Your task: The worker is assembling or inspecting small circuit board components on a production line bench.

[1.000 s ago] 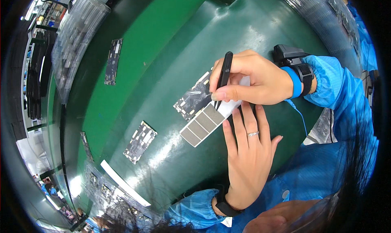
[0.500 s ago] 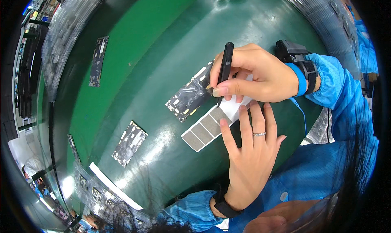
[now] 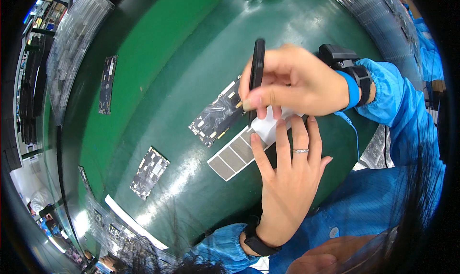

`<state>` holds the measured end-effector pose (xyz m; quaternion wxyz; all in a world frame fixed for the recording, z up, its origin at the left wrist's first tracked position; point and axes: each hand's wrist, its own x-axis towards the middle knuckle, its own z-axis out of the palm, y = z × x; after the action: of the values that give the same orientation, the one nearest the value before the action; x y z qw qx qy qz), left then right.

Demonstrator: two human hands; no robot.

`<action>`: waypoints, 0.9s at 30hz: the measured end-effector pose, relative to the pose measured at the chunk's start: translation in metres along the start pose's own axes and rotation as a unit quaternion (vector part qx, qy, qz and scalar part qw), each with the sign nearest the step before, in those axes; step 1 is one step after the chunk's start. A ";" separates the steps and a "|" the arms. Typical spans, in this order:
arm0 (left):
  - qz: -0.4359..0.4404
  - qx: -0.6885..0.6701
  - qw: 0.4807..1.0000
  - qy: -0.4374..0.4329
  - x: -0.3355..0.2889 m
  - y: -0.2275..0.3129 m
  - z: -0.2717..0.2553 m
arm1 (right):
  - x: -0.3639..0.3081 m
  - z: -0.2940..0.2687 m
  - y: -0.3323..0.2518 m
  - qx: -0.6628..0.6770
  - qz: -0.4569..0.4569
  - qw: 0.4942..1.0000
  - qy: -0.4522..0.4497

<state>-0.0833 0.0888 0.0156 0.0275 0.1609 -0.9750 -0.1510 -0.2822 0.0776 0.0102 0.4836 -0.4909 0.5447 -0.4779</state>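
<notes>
My right hand pinches slim black tweezers, held upright with the tip pointing down. That tip meets a white sticker strip at the upper edge of its grey rectangles. My left hand lies with spread fingers over the strip, the index fingertip on it beside a grey patch. Just beyond the strip rests a dark circuit board with shiny film on its middle. Its far end is hidden behind my right hand.
On the green mat to the left lie a smaller circuit board and a narrow board. Stacked clear plastic trays stand at the far left, more trays at the upper right. A blue cord hangs from my right wristband.
My right hand and the tweezers have shifted slightly left and up. The view has moved a little, so the boards and strip sit slightly farther left. My left hand stays on the strip.
</notes>
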 end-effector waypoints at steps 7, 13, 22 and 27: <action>-0.005 -0.029 0.998 0.048 0.009 -0.009 -0.007 | 0.035 -0.022 0.010 0.060 -0.042 0.996 0.060; -0.093 0.053 0.992 0.061 0.024 -0.026 -0.006 | 0.046 -0.024 0.014 -0.001 -0.010 1.000 0.002; -0.092 0.062 0.993 0.029 0.026 -0.026 -0.011 | 0.045 -0.024 0.017 -0.016 -0.030 0.999 0.018; -0.095 0.064 0.993 0.023 0.027 -0.026 -0.011 | 0.046 -0.024 0.021 -0.028 -0.036 0.999 0.023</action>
<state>-0.0999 0.0531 0.0181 0.0255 0.2576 -0.9620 -0.0863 -0.3099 0.0337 -0.0118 0.4395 -0.5130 0.5505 -0.4906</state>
